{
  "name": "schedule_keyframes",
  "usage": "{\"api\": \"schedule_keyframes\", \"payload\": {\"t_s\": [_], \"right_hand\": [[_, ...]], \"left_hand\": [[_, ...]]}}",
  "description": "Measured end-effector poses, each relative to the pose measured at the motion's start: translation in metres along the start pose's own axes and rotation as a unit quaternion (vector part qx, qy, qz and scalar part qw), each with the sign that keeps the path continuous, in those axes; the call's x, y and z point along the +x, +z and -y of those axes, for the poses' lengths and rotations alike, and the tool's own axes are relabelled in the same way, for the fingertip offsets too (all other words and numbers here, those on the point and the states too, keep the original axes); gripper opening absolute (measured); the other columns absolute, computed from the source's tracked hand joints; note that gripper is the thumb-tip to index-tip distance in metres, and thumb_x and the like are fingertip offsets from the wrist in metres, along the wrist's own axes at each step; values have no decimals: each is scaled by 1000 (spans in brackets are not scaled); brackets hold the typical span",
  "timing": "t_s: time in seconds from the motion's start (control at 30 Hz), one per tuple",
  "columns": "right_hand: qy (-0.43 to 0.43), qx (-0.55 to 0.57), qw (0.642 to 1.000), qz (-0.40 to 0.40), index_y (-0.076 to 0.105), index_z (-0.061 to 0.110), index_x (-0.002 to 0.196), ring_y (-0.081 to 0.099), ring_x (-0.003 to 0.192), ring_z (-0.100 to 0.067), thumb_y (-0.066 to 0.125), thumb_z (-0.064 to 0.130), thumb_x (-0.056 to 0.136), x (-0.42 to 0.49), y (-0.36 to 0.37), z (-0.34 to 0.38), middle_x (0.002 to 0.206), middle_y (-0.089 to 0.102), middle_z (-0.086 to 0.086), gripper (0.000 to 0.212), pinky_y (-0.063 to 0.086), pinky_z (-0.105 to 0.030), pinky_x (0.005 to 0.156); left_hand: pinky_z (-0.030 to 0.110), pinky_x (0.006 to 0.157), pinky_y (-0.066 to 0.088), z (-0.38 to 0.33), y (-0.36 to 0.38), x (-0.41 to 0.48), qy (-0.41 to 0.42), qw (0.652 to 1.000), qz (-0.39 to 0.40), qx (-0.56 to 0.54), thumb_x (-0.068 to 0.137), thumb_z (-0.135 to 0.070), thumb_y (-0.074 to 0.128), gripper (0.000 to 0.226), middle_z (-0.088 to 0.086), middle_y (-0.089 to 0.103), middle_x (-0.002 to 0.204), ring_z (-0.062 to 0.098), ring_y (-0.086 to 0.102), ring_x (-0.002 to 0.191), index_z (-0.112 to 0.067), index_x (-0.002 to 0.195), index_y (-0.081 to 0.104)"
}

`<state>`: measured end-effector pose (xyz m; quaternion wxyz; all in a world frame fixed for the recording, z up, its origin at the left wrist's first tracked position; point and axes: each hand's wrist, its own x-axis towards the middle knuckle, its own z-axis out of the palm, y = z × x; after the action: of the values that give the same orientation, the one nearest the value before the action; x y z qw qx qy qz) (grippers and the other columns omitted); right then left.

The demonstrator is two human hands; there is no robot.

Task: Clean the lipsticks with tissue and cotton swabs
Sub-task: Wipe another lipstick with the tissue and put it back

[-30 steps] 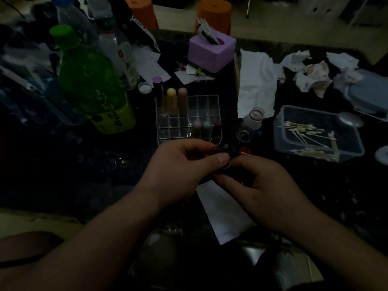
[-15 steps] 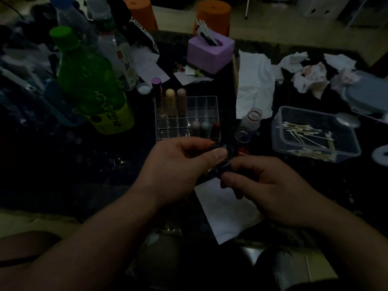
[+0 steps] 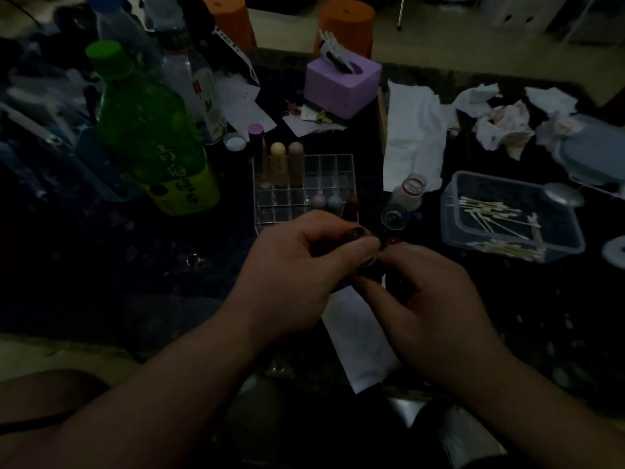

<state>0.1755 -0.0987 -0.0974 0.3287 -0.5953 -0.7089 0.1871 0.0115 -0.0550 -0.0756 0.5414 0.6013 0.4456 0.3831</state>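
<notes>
On the dark speckled desk (image 3: 169,265), the next tool sat off to the right

The clear plastic box of cotton swabs (image 3: 453,211) sat right, nearest the right grip (image 3: 436,306); the flat white tissue sheet (image 3: 358,333) lay directly under both. The left grip (image 3: 297,272) curled round the small dark lipstick tube (image 3: 355,234), right one seemingly pinched its near end, tube pointing away from the body, I think.

Bare forearms (image 3: 176,377), bare left hand (image 3: 291,275) and right hand (image 3: 436,309).
</notes>
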Motion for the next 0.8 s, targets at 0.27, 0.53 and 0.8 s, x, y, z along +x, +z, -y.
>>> {"api": "schedule_keyframes", "payload": {"t_s": [0.27,0.53,0.8], "right_hand": [[77,252,937,229,74,12,87,61,64,-11,66,32,91,14,-27,-8,69,65,-2,23,50,-25,63],[151,628,671,364,61,-5,103,39,56,-11,62,26,94,18,-13,-16,80,57,-11,32,25,-29,54],[152,374,894,196,74,8,93,56,57,-4,67,20,88,20,-19,5,64,63,5,15,43,-14,56]], "left_hand": [[25,78,55,3,-3,0,-6,998,29,-51,83,-29,69,15,-5,71,82,11,70,83,-16,85,76],[34,78,57,-2,0,-1,-90,958,63,-263,78,-20,66,27,12,72,85,23,69,84,4,88,73],[53,87,58,2,-4,1,-92,977,3,-190,80,-26,70,31,18,76,98,40,71,96,-2,98,76]]}}
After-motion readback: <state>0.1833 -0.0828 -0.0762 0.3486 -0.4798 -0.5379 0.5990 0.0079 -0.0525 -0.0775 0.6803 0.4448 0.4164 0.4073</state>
